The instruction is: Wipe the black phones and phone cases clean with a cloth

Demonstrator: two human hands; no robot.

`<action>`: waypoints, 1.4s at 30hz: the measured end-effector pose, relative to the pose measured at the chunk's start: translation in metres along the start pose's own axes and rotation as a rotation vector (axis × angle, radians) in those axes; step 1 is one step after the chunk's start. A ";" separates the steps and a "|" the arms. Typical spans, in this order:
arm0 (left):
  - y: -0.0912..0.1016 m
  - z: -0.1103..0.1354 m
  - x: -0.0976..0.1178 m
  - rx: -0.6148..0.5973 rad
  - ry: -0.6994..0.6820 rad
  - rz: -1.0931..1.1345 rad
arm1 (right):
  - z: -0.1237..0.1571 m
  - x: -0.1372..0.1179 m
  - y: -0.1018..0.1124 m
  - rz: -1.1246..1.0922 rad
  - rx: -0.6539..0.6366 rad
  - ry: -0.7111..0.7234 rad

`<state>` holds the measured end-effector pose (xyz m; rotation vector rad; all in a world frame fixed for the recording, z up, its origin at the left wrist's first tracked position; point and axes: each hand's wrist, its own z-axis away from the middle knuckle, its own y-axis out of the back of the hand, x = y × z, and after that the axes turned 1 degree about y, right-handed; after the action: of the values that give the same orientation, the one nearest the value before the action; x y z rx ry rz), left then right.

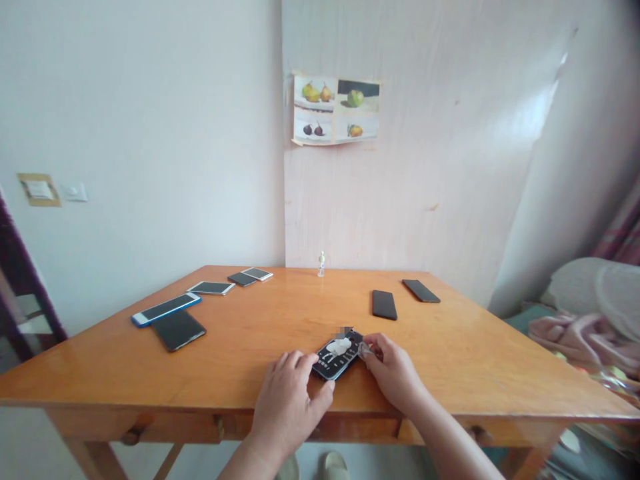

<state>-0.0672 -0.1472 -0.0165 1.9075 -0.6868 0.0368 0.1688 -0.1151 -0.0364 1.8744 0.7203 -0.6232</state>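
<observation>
A phone in a black case with a white printed figure (339, 351) lies back up and slantwise near the table's front edge. My left hand (294, 393) holds its left end, with the fingertips at the far side and the thumb at the near corner. Pinched in my right hand (393, 369) is a small crumpled whitish wipe (365, 349), which touches the right edge of the phone. The folds of the wipe are partly covered by my fingers.
On the wooden table (280, 320), a dark phone (179, 330), a blue-cased phone (167, 309) and several others lie to the left. Two dark phones, one nearer (384, 305) and one farther (421, 291), lie at right. A small clear bottle (321, 265) stands at the back edge.
</observation>
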 end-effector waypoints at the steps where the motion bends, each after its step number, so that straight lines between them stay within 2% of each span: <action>1: 0.001 -0.001 0.001 0.004 -0.017 -0.016 | -0.001 0.000 -0.002 -0.053 0.008 0.004; 7: 0.006 -0.012 0.012 -0.004 -0.126 -0.135 | -0.011 -0.009 -0.005 -0.222 0.044 0.010; 12: -0.007 -0.016 0.008 0.073 -0.135 -0.208 | -0.022 -0.018 -0.005 -0.182 0.076 0.035; 16: -0.021 -0.013 -0.007 0.186 -0.128 -0.229 | -0.013 -0.046 -0.015 -0.185 0.074 0.158; 20: -0.027 -0.011 -0.018 0.264 -0.143 -0.234 | 0.007 -0.083 -0.030 -0.175 -0.036 0.310; 22: -0.027 -0.011 -0.020 0.285 -0.149 -0.245 | 0.007 -0.090 -0.033 -0.146 -0.060 0.329; 25: -0.028 -0.013 -0.021 0.337 -0.172 -0.278 | -0.013 -0.077 -0.027 -0.058 -0.019 0.274; 29: -0.030 -0.016 -0.021 0.407 -0.202 -0.327 | -0.057 -0.043 -0.006 0.048 0.062 0.061; 31: -0.031 -0.017 -0.023 0.410 -0.205 -0.330 | -0.068 -0.035 0.000 0.064 0.059 -0.009; 33: -0.033 -0.018 -0.025 0.403 -0.200 -0.321 | -0.063 -0.040 -0.002 0.052 0.036 0.021; 37: -0.032 -0.018 -0.030 0.323 -0.187 -0.239 | -0.022 -0.072 -0.026 -0.084 -0.058 0.279; 39: -0.030 -0.018 -0.030 0.274 -0.171 -0.190 | -0.008 -0.083 -0.036 -0.148 -0.104 0.358; 42: -0.029 -0.017 -0.029 0.260 -0.139 -0.175 | -0.017 -0.075 -0.032 -0.170 -0.090 0.317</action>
<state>-0.0726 -0.1118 -0.0426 2.2308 -0.6280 -0.1237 0.0955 -0.1039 0.0022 1.8608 1.1051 -0.3939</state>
